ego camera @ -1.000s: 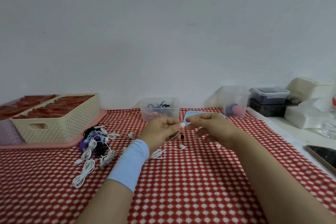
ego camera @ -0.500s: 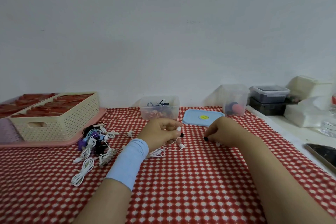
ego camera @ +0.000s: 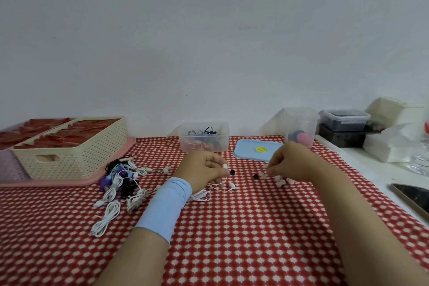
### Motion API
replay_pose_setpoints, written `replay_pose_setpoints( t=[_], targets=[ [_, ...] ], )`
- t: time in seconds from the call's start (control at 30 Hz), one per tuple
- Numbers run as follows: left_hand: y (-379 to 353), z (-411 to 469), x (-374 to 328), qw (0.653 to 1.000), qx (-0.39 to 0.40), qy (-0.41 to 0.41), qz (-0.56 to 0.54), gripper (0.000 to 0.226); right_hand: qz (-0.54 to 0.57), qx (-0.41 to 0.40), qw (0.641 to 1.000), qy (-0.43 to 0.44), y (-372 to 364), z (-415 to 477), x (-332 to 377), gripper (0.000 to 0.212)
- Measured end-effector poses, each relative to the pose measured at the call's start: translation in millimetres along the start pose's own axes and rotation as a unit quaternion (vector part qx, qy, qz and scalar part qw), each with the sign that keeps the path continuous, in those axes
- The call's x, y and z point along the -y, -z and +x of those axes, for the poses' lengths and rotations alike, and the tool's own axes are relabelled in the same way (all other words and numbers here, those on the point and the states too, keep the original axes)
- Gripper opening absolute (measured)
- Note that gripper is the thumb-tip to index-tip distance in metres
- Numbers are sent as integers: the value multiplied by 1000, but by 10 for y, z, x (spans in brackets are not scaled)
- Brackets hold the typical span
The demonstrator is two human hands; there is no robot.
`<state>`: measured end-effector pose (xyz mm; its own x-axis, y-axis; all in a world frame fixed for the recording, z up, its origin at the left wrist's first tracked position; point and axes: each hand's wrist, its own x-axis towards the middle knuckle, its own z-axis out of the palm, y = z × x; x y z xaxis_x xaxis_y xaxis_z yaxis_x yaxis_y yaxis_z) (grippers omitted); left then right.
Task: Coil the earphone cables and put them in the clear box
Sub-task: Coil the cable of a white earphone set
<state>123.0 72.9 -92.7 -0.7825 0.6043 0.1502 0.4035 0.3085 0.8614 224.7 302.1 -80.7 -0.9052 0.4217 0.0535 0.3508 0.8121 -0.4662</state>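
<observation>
Earphone cable: white, lies loose on the worktop.
Left hand: pinches its white earbud.
Right hand: fingers curled over small pink pieces; grip cannot be told.
Clear box: behind, near the wall.

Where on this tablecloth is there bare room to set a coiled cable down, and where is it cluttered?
Free: the near tablecloth between the left arm and right arm, and the near-left corner below the earphone pile. Crowded: that pile beside the basket, and the pink tips by the right hand.
</observation>
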Motion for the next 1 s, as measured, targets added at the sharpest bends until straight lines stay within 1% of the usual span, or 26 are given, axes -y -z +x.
replay_pose_setpoints(
  t=[0.07,0.13,0.23,0.4,0.47,0.53,0.57,0.6,0.67,0.73,0.8,0.93,1.0],
  targets=[
    [-3,-7,-3,1000,-3,-8,0,22,-36,66,997,-23,37,-42,1,12],
    [-4,-11,-4,1000,-1,-11,3,22,-59,102,993,-34,30,-54,13,17],
    [-3,-15,-3,1000,6,-18,6,18,-71,82,994,-28,17,-45,37,13],
    [10,14,30,999,3,-12,38,14,-103,82,990,-44,10,-25,66,18],
    [3,50,75,995,-2,-5,96,16,-127,79,987,-55,-8,-6,65,18],
    [-6,71,120,979,-1,3,203,21,-144,68,986,-52,-15,-15,69,17],
    [-12,75,132,972,3,6,234,24,-138,58,988,-40,-14,-25,81,14],
    [-23,77,131,968,5,6,251,24,-115,45,992,-21,-20,-40,101,10],
    [-43,78,106,961,-16,-22,276,23,-23,25,999,29,-73,-64,209,6],
    [-72,71,52,955,-40,-71,285,21,63,21,995,71,-178,-82,358,11],
    [-112,48,-12,953,-22,-94,288,19,137,28,987,84,-293,-70,437,15],
    [-196,30,-37,945,51,-38,322,35,173,31,983,54,-364,-41,385,11],
    [-218,40,-20,943,67,-25,325,35,187,30,981,40,-361,-45,358,9]
  ],
)
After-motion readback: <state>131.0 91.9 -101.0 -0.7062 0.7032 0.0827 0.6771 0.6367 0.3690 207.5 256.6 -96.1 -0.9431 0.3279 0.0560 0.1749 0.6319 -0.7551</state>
